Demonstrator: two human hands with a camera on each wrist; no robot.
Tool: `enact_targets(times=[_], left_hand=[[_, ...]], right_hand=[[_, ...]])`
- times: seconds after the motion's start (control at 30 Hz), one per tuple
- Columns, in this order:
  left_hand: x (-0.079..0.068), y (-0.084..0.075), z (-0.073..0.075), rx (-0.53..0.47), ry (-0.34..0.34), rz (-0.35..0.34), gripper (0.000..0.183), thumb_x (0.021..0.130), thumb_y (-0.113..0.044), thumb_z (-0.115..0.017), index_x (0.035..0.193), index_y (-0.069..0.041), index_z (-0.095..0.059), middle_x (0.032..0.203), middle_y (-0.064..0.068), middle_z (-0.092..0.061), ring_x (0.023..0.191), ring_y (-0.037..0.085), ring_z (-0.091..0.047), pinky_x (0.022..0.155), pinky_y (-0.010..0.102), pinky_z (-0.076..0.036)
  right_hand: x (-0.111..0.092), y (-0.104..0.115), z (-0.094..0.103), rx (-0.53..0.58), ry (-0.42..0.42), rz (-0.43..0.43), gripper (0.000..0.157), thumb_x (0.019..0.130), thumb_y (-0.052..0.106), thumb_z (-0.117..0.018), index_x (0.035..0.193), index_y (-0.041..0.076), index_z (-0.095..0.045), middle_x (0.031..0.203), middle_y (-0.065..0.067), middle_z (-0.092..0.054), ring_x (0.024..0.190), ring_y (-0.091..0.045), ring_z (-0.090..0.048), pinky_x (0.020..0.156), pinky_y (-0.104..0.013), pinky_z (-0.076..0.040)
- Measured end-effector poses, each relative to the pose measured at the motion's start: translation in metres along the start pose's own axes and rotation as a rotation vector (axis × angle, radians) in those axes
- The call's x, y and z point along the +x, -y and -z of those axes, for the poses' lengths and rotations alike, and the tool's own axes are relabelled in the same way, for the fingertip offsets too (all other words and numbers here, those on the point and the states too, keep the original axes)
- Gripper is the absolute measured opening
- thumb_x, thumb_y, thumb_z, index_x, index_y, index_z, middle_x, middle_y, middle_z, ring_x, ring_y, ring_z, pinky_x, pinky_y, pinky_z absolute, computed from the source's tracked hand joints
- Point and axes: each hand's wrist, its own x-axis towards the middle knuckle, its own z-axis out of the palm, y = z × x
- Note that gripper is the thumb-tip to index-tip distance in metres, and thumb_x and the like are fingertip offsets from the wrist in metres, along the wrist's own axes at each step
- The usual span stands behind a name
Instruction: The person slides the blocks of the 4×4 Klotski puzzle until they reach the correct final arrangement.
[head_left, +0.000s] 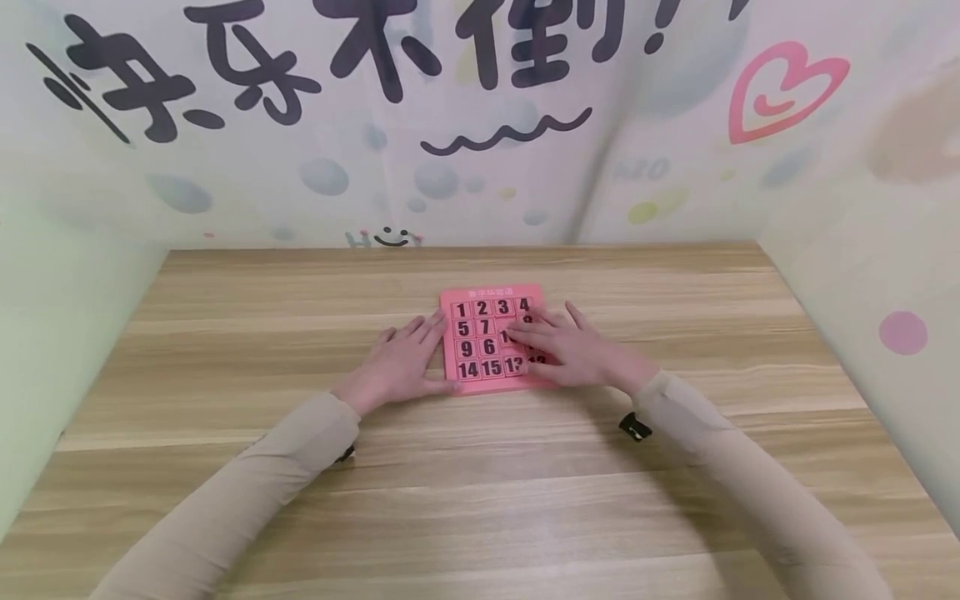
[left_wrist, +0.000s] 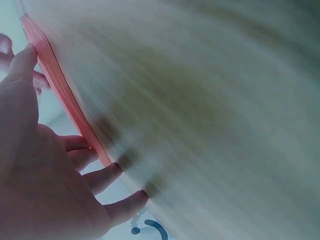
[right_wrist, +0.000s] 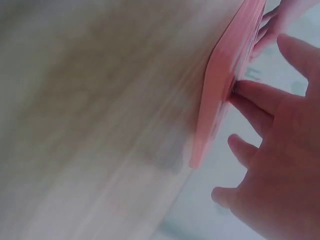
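Observation:
A pink number sliding puzzle lies flat on the table in the head view, its numbered tiles facing up. My left hand rests at its left side, fingers extended, the thumb at the lower left corner. In the left wrist view that hand touches the puzzle's edge. Across the right-hand tiles lies my right hand, fingertips on a tile in the third column that sits between the second and third rows. This hand covers several right-column tiles. The right wrist view shows the fingers touching the puzzle's face.
The wood-grain table runs back to a printed wall with dark lettering and bubbles. Pale side walls bound it left and right. A small black strap piece hangs under the right wrist.

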Motion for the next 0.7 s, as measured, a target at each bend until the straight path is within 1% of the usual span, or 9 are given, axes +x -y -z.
enact_targets(times=[0.1, 0.17, 0.33, 0.43, 0.5, 0.6, 0.7], left_hand=[[0.000, 0.001, 0.000, -0.003, 0.000, 0.002, 0.104, 0.085, -0.070, -0.053, 0.155, -0.006, -0.011, 0.161, 0.007, -0.003, 0.145, 0.034, -0.011, 0.112, 0.060, -0.013], [-0.001, 0.001, 0.000, -0.006, -0.003, -0.001, 0.104, 0.085, -0.069, -0.053, 0.155, -0.005, -0.011, 0.161, 0.007, -0.003, 0.145, 0.034, -0.011, 0.112, 0.060, -0.013], [-0.001, 0.001, 0.000, -0.005, -0.003, -0.010, 0.103, 0.085, -0.069, -0.053, 0.155, -0.005, -0.012, 0.161, 0.008, -0.004, 0.144, 0.035, -0.012, 0.112, 0.061, -0.014], [-0.001, 0.000, 0.000, 0.001, -0.002, -0.012, 0.103, 0.085, -0.069, -0.052, 0.155, -0.005, -0.012, 0.161, 0.008, -0.004, 0.144, 0.035, -0.012, 0.112, 0.061, -0.015], [0.000, 0.000, 0.000, 0.001, -0.001, -0.011, 0.103, 0.085, -0.070, -0.052, 0.155, -0.005, -0.012, 0.161, 0.008, -0.004, 0.144, 0.034, -0.012, 0.112, 0.061, -0.015], [0.000, -0.001, 0.000, -0.005, -0.002, -0.012, 0.103, 0.085, -0.070, -0.052, 0.155, -0.005, -0.012, 0.161, 0.008, -0.004, 0.144, 0.035, -0.012, 0.112, 0.061, -0.014], [-0.001, 0.000, 0.001, -0.013, -0.003, -0.006, 0.104, 0.085, -0.069, -0.053, 0.155, -0.005, -0.012, 0.161, 0.008, -0.004, 0.144, 0.034, -0.012, 0.112, 0.061, -0.014]], right_hand=[[-0.006, 0.003, 0.001, 0.000, 0.003, 0.038, 0.060, 0.098, 0.046, -0.049, 0.147, 0.013, -0.043, 0.151, -0.007, -0.039, 0.144, -0.033, -0.016, 0.111, -0.065, 0.001], [-0.006, 0.005, 0.001, -0.001, -0.006, 0.048, 0.058, 0.098, 0.045, -0.049, 0.146, 0.012, -0.045, 0.150, -0.007, -0.040, 0.144, -0.033, -0.016, 0.111, -0.066, 0.002], [0.010, 0.011, 0.000, -0.004, -0.018, 0.016, 0.059, 0.099, 0.047, -0.046, 0.149, 0.015, -0.040, 0.154, -0.005, -0.034, 0.145, -0.030, -0.012, 0.112, -0.062, 0.003], [0.022, 0.016, -0.001, -0.008, 0.010, 0.012, 0.061, 0.099, 0.050, -0.043, 0.152, 0.019, -0.034, 0.157, -0.002, -0.028, 0.146, -0.029, -0.008, 0.113, -0.059, 0.006], [0.026, 0.018, -0.002, -0.015, 0.030, 0.013, 0.061, 0.100, 0.050, -0.041, 0.153, 0.020, -0.032, 0.157, -0.001, -0.026, 0.146, -0.030, -0.006, 0.113, -0.059, 0.008], [0.026, 0.017, -0.001, -0.028, 0.045, -0.014, 0.060, 0.100, 0.050, -0.040, 0.152, 0.021, -0.033, 0.156, 0.000, -0.027, 0.146, -0.030, -0.007, 0.112, -0.060, 0.009], [0.020, 0.012, 0.002, -0.038, 0.033, -0.050, 0.057, 0.101, 0.048, -0.041, 0.150, 0.021, -0.037, 0.155, 0.000, -0.030, 0.146, -0.029, -0.009, 0.111, -0.061, 0.009]])
